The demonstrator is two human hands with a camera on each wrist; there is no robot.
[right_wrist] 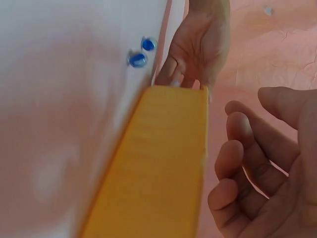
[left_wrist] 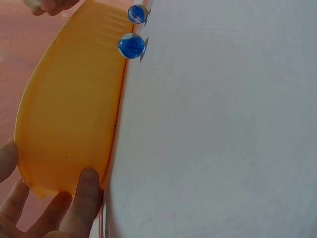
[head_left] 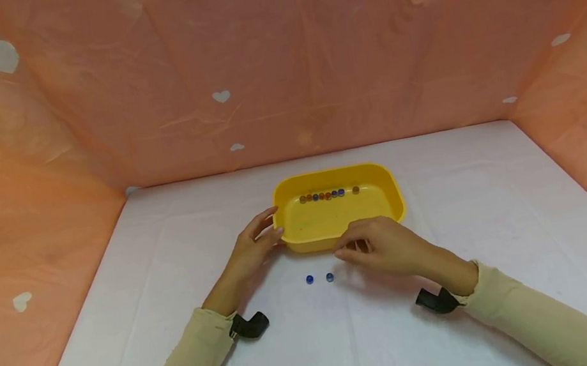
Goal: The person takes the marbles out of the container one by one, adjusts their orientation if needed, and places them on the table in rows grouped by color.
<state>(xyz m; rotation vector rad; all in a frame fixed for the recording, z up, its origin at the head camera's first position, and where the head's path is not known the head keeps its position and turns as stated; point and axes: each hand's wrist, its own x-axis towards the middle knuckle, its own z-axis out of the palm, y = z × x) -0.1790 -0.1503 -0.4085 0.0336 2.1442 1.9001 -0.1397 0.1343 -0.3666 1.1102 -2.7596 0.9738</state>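
A yellow tray (head_left: 304,247) stands on the white-covered table. Inside, along its far side, lie several small amber and blue marbles (head_left: 322,196). My left hand (head_left: 249,252) touches the tray's left end, its spread fingers (left_wrist: 86,191) resting against the outer wall. Over the near right part of the rim hovers my right hand (head_left: 382,246). Its fingers are loosely bent, the thumb stands apart from them, and nothing shows between them in the right wrist view. Two blue marbles, a left one (head_left: 309,279) and a right one (head_left: 329,277), lie on the table in front of the tray.
The white tablecloth (head_left: 300,363) spreads around the tray. Orange sheets with pale hearts (head_left: 283,120) rise behind and at both sides. Black wrist-worn pieces, one on the left (head_left: 250,326) and one on the right (head_left: 437,300), stick out below the sleeves.
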